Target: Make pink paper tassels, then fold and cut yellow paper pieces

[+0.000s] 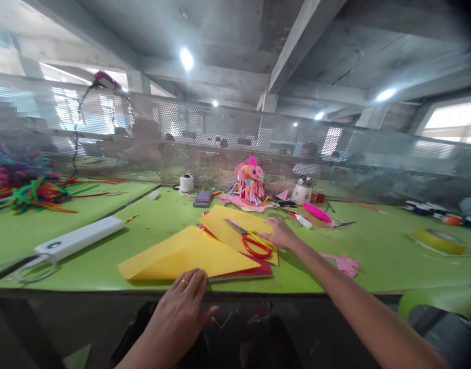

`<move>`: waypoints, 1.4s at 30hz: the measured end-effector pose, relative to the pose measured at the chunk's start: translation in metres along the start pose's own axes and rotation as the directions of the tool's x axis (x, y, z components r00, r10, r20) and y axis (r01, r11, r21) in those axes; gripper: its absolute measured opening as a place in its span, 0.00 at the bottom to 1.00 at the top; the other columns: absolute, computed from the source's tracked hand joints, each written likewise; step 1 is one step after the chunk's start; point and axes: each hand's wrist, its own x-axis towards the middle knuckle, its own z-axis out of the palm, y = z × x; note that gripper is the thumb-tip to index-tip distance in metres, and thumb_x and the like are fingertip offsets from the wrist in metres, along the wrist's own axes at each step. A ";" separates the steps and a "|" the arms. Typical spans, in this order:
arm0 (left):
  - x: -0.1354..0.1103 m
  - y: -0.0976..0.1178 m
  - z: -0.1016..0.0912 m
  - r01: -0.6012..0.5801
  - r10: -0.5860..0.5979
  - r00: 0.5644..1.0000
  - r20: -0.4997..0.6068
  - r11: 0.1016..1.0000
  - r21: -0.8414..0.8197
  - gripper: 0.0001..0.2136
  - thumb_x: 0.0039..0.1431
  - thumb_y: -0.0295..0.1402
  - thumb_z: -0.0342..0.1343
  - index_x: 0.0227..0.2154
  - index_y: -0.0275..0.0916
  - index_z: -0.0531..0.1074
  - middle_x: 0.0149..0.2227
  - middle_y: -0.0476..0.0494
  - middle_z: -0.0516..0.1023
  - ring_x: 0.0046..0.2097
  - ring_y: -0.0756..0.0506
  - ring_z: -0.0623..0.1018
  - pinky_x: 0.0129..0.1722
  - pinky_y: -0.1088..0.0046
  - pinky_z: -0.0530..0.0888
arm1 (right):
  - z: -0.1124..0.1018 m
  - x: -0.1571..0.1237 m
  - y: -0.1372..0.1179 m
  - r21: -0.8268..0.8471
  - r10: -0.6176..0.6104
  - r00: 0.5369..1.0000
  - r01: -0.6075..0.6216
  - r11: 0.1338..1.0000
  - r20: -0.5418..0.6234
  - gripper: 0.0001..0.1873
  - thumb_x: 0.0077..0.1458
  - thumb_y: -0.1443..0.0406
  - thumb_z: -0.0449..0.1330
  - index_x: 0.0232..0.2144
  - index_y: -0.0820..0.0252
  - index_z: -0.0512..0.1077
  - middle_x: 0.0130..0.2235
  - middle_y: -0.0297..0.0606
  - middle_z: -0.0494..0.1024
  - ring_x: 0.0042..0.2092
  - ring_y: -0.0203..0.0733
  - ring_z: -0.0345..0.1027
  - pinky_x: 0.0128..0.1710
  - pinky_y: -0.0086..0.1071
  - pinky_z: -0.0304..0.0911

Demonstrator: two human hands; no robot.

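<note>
My left hand (187,297) rests at the table's front edge. Its fingers lie flat on the near edge of a folded yellow paper sheet (192,251), and the thumb sticks out apart. Scissors (241,229) with one red and one yellow handle loop lie on another yellow sheet (220,218) behind it. Over the yellow loop reaches my right hand (281,233), its fingers apart and the fingertips at or touching the handle; a grip does not show. Red and grey-green sheets (262,267) stick out from under the yellow paper.
At left lie a white power bank-like bar (81,236) with a cord and a pile of coloured pipe cleaners (39,195). A pink fringed paper craft (250,182) stands behind the sheets. Yellow tape (441,241) and pink scraps (347,264) lie right. A perforated screen (208,123) borders the back.
</note>
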 end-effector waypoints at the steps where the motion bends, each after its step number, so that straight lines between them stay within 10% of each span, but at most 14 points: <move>1: 0.000 -0.001 0.001 -0.003 0.003 1.000 -0.009 1.000 0.001 0.17 0.60 0.40 0.55 0.48 0.35 0.68 0.46 0.35 0.75 0.48 0.36 0.75 0.48 0.61 0.73 | 0.000 0.013 0.006 -0.003 0.014 1.000 -0.014 1.000 0.028 0.29 0.55 0.54 0.62 0.53 0.68 0.71 0.54 0.54 0.73 0.57 0.53 0.64 0.57 0.41 0.58; 13: -0.007 -0.008 0.004 -0.064 0.066 0.998 -0.018 0.993 0.099 0.22 0.60 0.44 0.55 0.50 0.32 0.68 0.49 0.36 0.76 0.49 0.39 0.76 0.48 0.64 0.73 | 0.040 0.095 0.022 -0.074 0.091 0.976 -0.078 0.994 0.195 0.17 0.61 0.58 0.58 0.48 0.63 0.70 0.48 0.40 0.74 0.46 0.47 0.71 0.44 0.43 0.70; 30: -0.006 -0.017 0.003 -0.077 0.078 0.995 0.064 0.997 -0.022 0.24 0.62 0.46 0.52 0.54 0.33 0.66 0.52 0.34 0.74 0.53 0.38 0.74 0.51 0.63 0.74 | -0.030 -0.017 0.155 -0.298 0.476 0.877 -0.475 0.828 -0.074 0.20 0.60 0.59 0.54 0.42 0.69 0.78 0.40 0.58 0.80 0.42 0.56 0.75 0.40 0.39 0.63; 34: -0.008 -0.016 0.004 -0.069 0.071 0.995 0.067 0.997 -0.028 0.25 0.62 0.46 0.52 0.54 0.32 0.65 0.52 0.33 0.73 0.53 0.37 0.73 0.52 0.61 0.73 | -0.029 -0.028 0.102 -0.260 0.328 0.927 -0.366 0.893 -0.179 0.18 0.60 0.62 0.54 0.47 0.69 0.74 0.49 0.58 0.75 0.53 0.56 0.67 0.52 0.42 0.59; 37: -0.006 -0.014 0.000 -0.050 0.057 0.992 0.110 0.997 -0.066 0.24 0.62 0.44 0.53 0.54 0.31 0.65 0.52 0.32 0.73 0.54 0.37 0.73 0.52 0.59 0.73 | -0.021 -0.036 0.020 0.000 -0.012 0.993 0.012 1.000 -0.114 0.14 0.62 0.63 0.52 0.38 0.62 0.76 0.43 0.45 0.78 0.46 0.43 0.70 0.49 0.32 0.61; 40: -0.002 -0.011 -0.005 -0.016 0.034 0.988 0.151 0.993 -0.118 0.22 0.62 0.42 0.53 0.53 0.30 0.66 0.52 0.31 0.73 0.54 0.37 0.72 0.53 0.59 0.73 | -0.014 -0.044 -0.058 0.375 -0.357 0.932 0.308 0.874 0.068 0.15 0.63 0.57 0.53 0.36 0.59 0.76 0.37 0.39 0.79 0.38 0.38 0.71 0.39 0.29 0.63; 42: -0.001 -0.009 -0.007 0.002 0.022 0.987 0.161 0.989 -0.147 0.22 0.62 0.40 0.54 0.53 0.30 0.66 0.52 0.31 0.72 0.55 0.36 0.71 0.54 0.58 0.72 | -0.009 -0.046 -0.092 0.324 -0.408 0.899 0.343 0.882 0.160 0.15 0.59 0.55 0.57 0.36 0.60 0.76 0.34 0.39 0.78 0.35 0.39 0.70 0.36 0.30 0.61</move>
